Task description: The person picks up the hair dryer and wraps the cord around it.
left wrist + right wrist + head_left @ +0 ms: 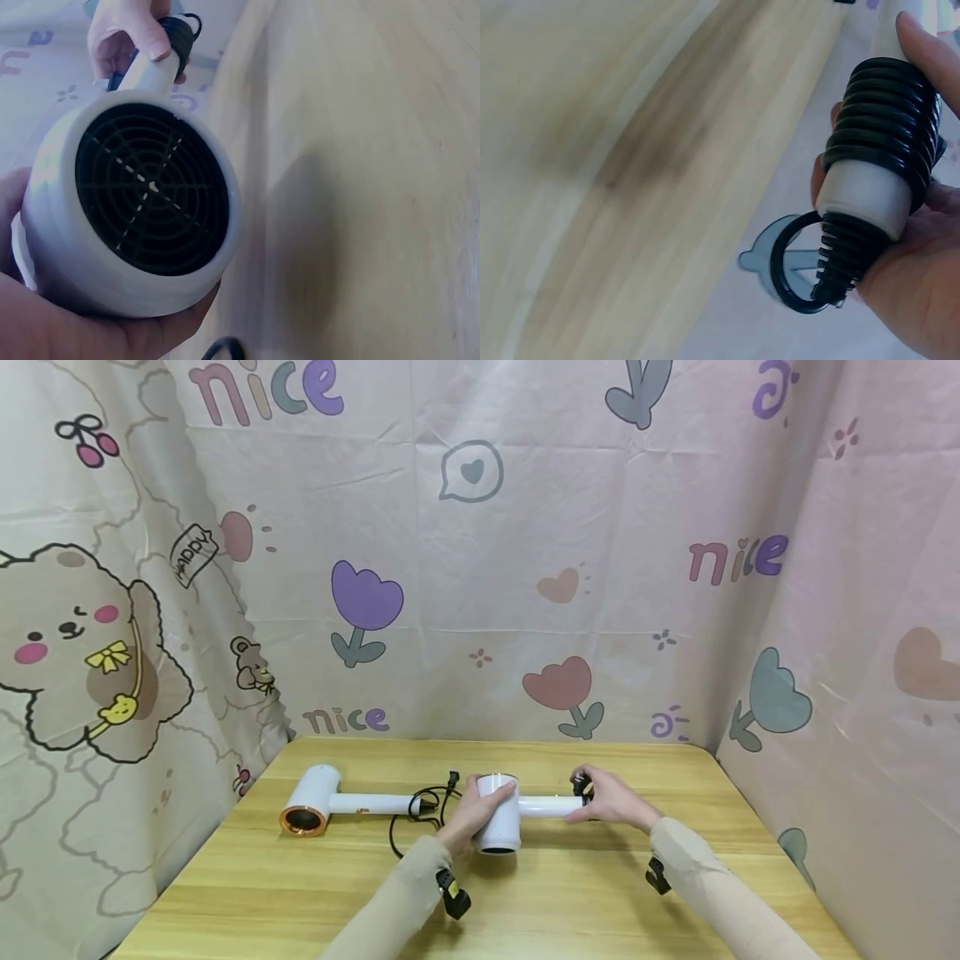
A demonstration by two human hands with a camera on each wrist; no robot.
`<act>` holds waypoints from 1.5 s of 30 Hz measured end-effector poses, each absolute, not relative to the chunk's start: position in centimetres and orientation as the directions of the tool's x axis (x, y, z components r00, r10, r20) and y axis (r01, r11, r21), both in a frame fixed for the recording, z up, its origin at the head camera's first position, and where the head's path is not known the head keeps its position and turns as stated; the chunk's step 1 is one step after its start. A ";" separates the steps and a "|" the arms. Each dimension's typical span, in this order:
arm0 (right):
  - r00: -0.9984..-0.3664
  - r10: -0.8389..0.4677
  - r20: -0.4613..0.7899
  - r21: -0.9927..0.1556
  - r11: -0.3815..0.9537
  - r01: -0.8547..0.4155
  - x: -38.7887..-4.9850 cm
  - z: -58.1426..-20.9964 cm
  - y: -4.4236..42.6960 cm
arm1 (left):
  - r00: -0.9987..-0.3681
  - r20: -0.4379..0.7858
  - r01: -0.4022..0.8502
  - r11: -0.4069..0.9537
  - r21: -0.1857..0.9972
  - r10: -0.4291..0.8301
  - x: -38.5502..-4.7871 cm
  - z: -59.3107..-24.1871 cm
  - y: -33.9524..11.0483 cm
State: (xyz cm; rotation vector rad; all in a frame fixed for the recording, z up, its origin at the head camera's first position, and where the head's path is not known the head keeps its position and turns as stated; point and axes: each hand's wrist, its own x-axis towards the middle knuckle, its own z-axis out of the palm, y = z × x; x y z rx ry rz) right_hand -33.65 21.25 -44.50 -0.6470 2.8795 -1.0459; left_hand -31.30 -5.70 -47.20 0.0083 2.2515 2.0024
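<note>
A white hair dryer (498,835) is held above the table, its handle pointing right. My left hand (472,814) grips its barrel; the left wrist view shows the dark grille (154,187) at the barrel's end. My right hand (611,797) holds the far end of the handle (551,807). There the black cord (885,120) is wound in several tight turns round the handle, with a small loop by the ribbed strain relief (847,259). A second white hair dryer (315,797) with a copper-coloured rim lies to the left, its handle towards my left hand.
The second dryer's loose black cord (392,831) curls over the wooden table (247,893), close to my left hand. Its plug (453,778) lies behind that hand. Printed curtains (465,610) stand behind the table and at both sides.
</note>
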 end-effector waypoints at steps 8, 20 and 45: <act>-0.917 -0.377 0.131 -0.627 0.686 -0.371 -34.2 -45.3 22.7 | -0.991 -0.100 -0.086 0.152 0.985 0.093 -31.3 -47.7 -4.3; -0.926 -0.371 0.067 -0.633 0.702 -0.326 -34.8 -46.4 24.7 | -0.994 -0.035 -0.009 0.248 0.969 0.100 -31.1 -48.1 -2.8; -0.932 -0.349 -0.095 -0.592 0.773 -0.230 -35.0 -46.8 26.0 | -0.995 0.049 0.081 0.438 0.895 0.084 -30.8 -48.3 -1.1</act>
